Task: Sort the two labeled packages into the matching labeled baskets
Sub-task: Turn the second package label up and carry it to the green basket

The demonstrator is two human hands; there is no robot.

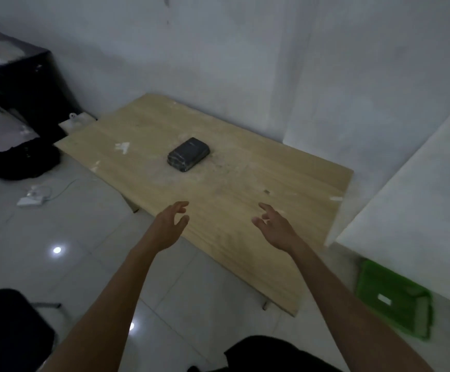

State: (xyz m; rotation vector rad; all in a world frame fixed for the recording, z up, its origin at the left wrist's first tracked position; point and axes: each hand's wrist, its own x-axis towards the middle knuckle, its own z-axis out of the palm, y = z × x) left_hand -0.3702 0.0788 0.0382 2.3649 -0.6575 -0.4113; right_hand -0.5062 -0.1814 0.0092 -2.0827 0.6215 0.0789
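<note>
Dark wrapped package (188,154) on bench (258,210), ahead of both hands, well apart. Left hand (169,226), right hand (275,226) spread, empty. Wrap looks glossy, likely slippery; block seems firm, light. Grip long sides.

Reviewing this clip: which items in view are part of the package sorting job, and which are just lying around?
Part of the job:
- dark wrapped package on the wooden table
- green basket on the floor, bearing a white label
- left hand and right hand, both open and empty

Just lying about:
- black bag on the floor
- white power adapter with cable
- dark cabinet
</note>
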